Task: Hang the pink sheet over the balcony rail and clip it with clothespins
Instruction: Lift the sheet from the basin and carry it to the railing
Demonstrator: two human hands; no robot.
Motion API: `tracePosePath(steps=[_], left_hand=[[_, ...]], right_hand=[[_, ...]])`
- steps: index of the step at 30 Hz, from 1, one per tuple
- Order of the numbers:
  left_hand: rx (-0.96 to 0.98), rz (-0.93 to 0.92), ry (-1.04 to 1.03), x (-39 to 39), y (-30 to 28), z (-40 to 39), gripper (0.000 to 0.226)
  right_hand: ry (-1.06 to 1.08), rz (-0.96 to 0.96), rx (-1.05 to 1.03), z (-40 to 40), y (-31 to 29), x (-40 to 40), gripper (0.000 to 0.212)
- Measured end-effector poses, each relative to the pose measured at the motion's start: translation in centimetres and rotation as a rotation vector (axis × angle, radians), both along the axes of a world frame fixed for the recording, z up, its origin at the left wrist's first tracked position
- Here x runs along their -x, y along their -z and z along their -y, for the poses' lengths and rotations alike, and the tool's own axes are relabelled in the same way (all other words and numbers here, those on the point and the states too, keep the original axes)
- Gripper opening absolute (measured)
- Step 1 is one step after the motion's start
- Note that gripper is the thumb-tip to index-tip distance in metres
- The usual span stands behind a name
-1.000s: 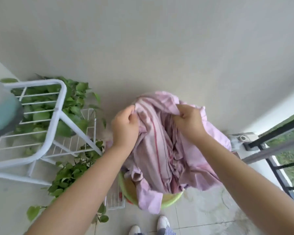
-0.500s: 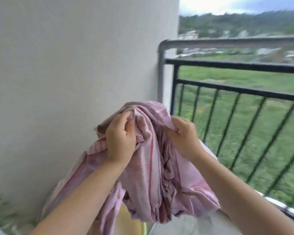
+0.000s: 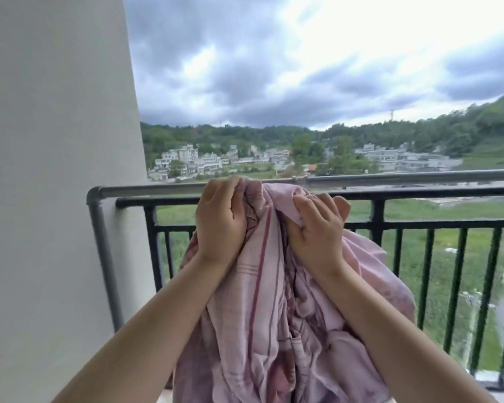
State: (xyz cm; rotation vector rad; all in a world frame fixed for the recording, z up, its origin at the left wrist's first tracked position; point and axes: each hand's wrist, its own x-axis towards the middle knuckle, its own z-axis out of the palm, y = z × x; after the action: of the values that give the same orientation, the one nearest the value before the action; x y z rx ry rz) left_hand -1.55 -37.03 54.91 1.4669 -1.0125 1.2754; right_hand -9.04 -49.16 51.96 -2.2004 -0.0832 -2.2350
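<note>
The pink sheet [image 3: 262, 315], striped in dark red, hangs bunched in front of me. My left hand [image 3: 220, 225] grips its top fold, and my right hand [image 3: 317, 231] grips the fold beside it. Both hands hold the cloth up at the height of the grey top rail [image 3: 405, 179] of the balcony, just on my side of it. The sheet's top reaches the rail line; whether it touches the rail I cannot tell. No clothespins are in view.
A black railing [image 3: 376, 222] with vertical bars runs below the grey rail. A white wall [image 3: 56, 184] closes the left side, where the grey pipe bends down. Beyond lie fields, houses and hills.
I have lifted the sheet from the basin on the floor and turned to the railing. Both hands kept their grip and rose to rail height.
</note>
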Motion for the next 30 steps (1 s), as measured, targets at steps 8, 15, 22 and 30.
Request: tracePosePath(steps=[8,15,22,30], left_hand=[[-0.303,-0.084,0.011,0.6,5.2,6.3,0.023],[-0.236,-0.757,0.337,1.4,5.9,10.6,0.019],[0.122,-1.16,0.673,0.3,4.9,11.2,0.03],[0.251,-0.858,0.42,-3.3,0.1,8.7,0.029]], right_hand=[[0.187,-0.53,-0.183,9.4,3.7,4.6,0.019],[0.101,-0.726,-0.483,14.5,9.4,5.8,0.038],[-0.196,-0.877,-0.808,15.1,10.7,4.3,0.037],[-0.624,-1.08,-0.942,11.6,4.5,-1.9,0.027]])
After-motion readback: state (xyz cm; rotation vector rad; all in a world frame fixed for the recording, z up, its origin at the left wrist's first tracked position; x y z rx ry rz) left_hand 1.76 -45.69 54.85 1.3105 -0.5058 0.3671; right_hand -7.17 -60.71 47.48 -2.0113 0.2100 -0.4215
